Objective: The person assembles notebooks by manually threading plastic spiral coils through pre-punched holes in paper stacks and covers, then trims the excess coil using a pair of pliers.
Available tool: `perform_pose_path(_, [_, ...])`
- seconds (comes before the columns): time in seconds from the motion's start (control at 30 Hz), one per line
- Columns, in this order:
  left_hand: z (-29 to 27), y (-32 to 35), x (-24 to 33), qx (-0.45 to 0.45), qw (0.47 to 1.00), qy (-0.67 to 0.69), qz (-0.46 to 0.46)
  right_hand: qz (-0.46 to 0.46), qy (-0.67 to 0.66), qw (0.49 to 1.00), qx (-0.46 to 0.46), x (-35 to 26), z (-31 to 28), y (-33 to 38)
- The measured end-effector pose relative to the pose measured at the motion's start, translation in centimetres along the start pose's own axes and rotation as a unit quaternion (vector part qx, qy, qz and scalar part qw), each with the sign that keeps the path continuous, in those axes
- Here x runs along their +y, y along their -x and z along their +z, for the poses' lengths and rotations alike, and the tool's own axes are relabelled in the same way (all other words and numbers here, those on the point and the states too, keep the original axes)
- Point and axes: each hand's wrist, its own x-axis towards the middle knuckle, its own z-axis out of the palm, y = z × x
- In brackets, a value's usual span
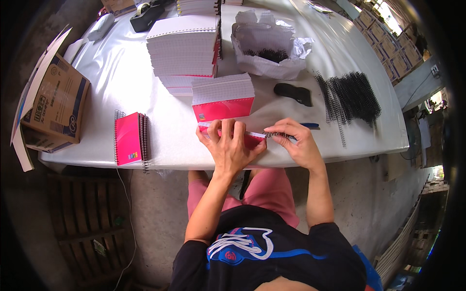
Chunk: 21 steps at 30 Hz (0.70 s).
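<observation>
Near the table's front edge, my left hand (225, 140) grips a notebook with a pink cover (253, 140), its fingers bent over the page edge. A black spiral binding coil (274, 134) is pinched in my right hand (297, 141), at the notebook's right end. Whether the coil's tip is inside the holes is too small to tell. Just beyond my hands stands a stack of loose pages with a pink cover (223, 108). To the left lie several pink spiral-bound notebooks (128, 139).
A tall stack of punched pages (182, 51) stands behind. Coils fill a paper-lined box (269, 53); more black coils (354, 99) lie right. A black object (292, 93) and blue pen (309, 125) are nearby. Left are a cardboard box (58, 99) and tape dispenser (145, 17).
</observation>
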Motion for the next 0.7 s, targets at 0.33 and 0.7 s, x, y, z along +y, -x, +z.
perform_pose_path(0.33, [-0.8,-0.6,1.0,-0.014,0.999,-0.047,0.019,-0.019,0.009,0.999,-0.05,-0.3,-0.5,-0.2])
perform_pose_path(0.7, [-1.7,-0.4,0.4,-0.017,0.996,-0.079,-0.029,0.054,0.01,0.998,-0.022,-2.1,-0.1,-0.3])
